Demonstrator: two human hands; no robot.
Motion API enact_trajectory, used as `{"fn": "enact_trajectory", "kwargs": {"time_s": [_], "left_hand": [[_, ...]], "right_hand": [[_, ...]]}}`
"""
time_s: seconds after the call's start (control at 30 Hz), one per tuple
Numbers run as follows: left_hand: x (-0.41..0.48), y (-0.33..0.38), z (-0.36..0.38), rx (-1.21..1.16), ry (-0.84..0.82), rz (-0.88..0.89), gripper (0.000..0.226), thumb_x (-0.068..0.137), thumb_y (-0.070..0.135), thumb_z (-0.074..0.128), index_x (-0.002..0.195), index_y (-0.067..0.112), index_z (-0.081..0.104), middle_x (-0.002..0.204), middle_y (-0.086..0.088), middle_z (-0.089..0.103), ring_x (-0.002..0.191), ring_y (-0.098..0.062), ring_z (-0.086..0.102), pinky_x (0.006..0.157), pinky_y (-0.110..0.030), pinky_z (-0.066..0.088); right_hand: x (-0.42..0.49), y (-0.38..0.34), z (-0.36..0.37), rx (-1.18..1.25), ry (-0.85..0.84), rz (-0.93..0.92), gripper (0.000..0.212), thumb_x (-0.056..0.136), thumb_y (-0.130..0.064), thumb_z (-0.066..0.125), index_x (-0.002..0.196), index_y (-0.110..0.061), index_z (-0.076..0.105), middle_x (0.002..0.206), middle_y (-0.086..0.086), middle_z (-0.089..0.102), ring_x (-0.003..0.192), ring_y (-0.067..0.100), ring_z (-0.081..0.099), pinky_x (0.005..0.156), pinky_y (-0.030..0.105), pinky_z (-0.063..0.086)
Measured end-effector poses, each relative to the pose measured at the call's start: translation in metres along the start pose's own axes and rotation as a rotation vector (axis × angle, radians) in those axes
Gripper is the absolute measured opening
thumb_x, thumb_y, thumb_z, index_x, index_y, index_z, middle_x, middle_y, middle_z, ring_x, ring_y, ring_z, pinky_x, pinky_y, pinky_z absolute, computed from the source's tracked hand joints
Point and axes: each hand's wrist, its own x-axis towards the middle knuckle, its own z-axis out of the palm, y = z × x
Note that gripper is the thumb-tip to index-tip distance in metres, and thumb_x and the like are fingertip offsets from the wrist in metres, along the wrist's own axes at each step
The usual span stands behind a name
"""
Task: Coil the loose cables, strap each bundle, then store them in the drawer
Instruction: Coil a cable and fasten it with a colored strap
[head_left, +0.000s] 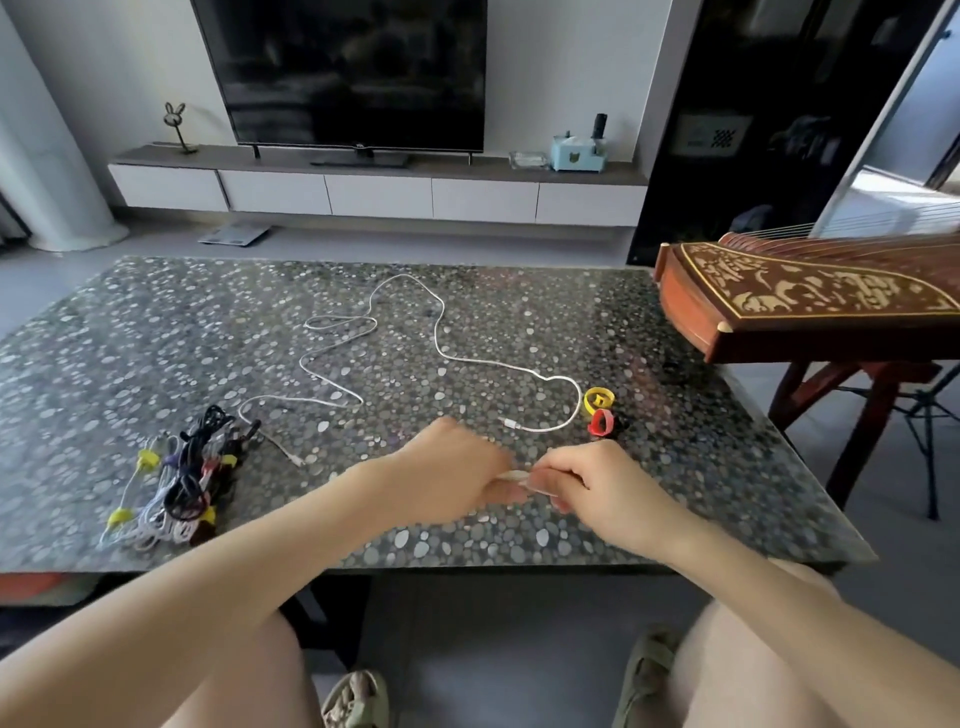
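The two hands meet over the near edge of the table (156, 322). The left hand (452, 470) and right hand (592, 486) sit knuckle to knuckle, fingers curled inward. Between them they pinch a pale strip (511, 475). It is short and blurred, and I cannot tell if it is a strap or a cable end. Each hand grips one end of it.

Just beyond the grip lies the loose white cable (441, 343), uncoiled. It snakes away across the tabletop in wide loops. One plug (511, 423) rests just past the hands, close to the left knuckles. The other plug (296, 460) lies to the left of the grip, apart from it.

Farther left of the hands, near the front edge, sits a heap of bundles (176, 483). They are black, white and purple cables, tied with yellow and dark straps, and they touch each other.

Right of the grip and a little beyond it stand two strap rolls. The yellow roll (599, 399) is farther away, and the red roll (601, 422) is nearer the right hand. They touch each other, and the white cable curves just beside them.

Well beyond everything, a low cabinet (379, 195) with drawer fronts runs along the wall under a TV (343, 73). A zither (810, 296) stands off to the right of the table.
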Motion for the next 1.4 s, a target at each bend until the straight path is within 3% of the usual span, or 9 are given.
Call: {"fn": "enact_trajectory", "kwargs": {"time_s": [0.1,0.2,0.33,0.67,0.8,0.87,1.03,1.2,1.4], "left_hand": [[0.015,0.015,0.014,0.435,0.129,-0.158,0.058,0.095,0.046,0.043,0.137,0.007,0.039,0.132,-0.011,0.049,0.130,-0.032,0.038,0.111,-0.065,-0.001],[0.027,0.036,0.035,0.327,0.257,-0.080,0.059,0.093,0.018,0.042,0.145,0.000,0.020,0.143,-0.014,0.040,0.139,-0.032,0.026,0.114,-0.053,-0.010],[0.034,0.029,0.059,0.071,0.321,-0.002,0.067,0.090,0.007,0.040,0.149,0.002,0.007,0.141,-0.007,0.039,0.132,-0.024,0.033,0.115,-0.031,0.009],[0.037,0.023,0.078,-0.268,0.436,0.265,0.055,0.095,0.035,0.031,0.141,0.005,0.033,0.112,-0.009,0.065,0.098,-0.029,0.059,0.085,-0.038,0.043],[0.039,0.026,0.077,-0.368,0.437,0.310,0.053,0.097,0.044,0.023,0.133,0.012,0.047,0.111,-0.003,0.067,0.097,-0.021,0.058,0.084,-0.032,0.044],[0.047,0.024,0.077,-0.466,0.472,0.200,0.041,0.100,0.037,0.031,0.121,0.015,0.057,0.097,-0.001,0.069,0.084,-0.018,0.059,0.072,-0.026,0.041],[0.089,0.009,0.068,-0.746,0.361,-0.320,0.036,0.102,0.034,0.030,0.097,0.016,0.061,0.070,0.005,0.056,0.053,-0.007,0.045,0.045,-0.018,0.028],[0.139,0.027,0.065,-1.095,0.201,-0.395,0.040,0.094,0.049,0.043,0.080,0.015,0.059,0.071,0.006,0.053,0.067,-0.016,0.052,0.062,-0.031,0.037],[0.190,0.020,0.079,-0.979,0.110,-0.491,0.026,0.088,0.017,0.053,0.064,0.016,0.044,0.063,0.000,0.049,0.058,-0.016,0.046,0.052,-0.028,0.033]], "right_hand": [[0.006,0.005,0.024,0.041,0.055,0.161,0.043,0.095,-0.020,0.055,0.052,-0.014,0.053,0.044,-0.007,0.047,0.041,0.004,0.041,0.046,0.017,0.029],[0.016,0.011,0.033,0.363,0.115,0.440,0.039,0.093,-0.002,0.047,0.054,-0.009,0.050,0.043,-0.003,0.047,0.038,0.008,0.041,0.040,0.016,0.030],[0.013,0.021,0.024,0.829,0.023,0.558,0.035,0.097,-0.004,0.047,0.063,-0.007,0.057,0.045,-0.003,0.046,0.039,0.007,0.033,0.042,0.019,0.021],[-0.003,0.046,0.015,1.136,-0.234,0.662,0.026,0.092,-0.011,0.056,0.066,-0.007,0.061,0.057,0.000,0.048,0.042,0.003,0.037,0.038,0.013,0.028],[-0.009,0.070,0.000,1.399,-0.460,0.624,0.017,0.093,-0.013,0.050,0.092,-0.001,0.060,0.074,0.005,0.061,0.053,0.003,0.048,0.044,0.010,0.036],[-0.007,0.090,-0.008,1.297,-0.362,0.659,0.024,0.095,-0.017,0.049,0.097,0.002,0.063,0.083,0.012,0.068,0.056,0.008,0.056,0.047,0.015,0.044],[0.031,0.144,-0.013,0.168,0.512,0.783,0.029,0.094,-0.033,0.056,0.096,-0.007,0.067,0.087,0.006,0.072,0.071,0.014,0.061,0.062,0.033,0.052],[0.075,0.168,0.002,-0.187,0.525,0.801,0.040,0.091,-0.047,0.056,0.100,-0.009,0.063,0.096,0.005,0.067,0.091,0.024,0.061,0.063,0.028,0.035],[0.054,0.182,0.018,-0.072,0.551,0.765,0.044,0.094,-0.031,0.055,0.053,-0.016,0.050,0.056,-0.003,0.054,0.057,0.018,0.051,0.044,0.026,0.025]]}}
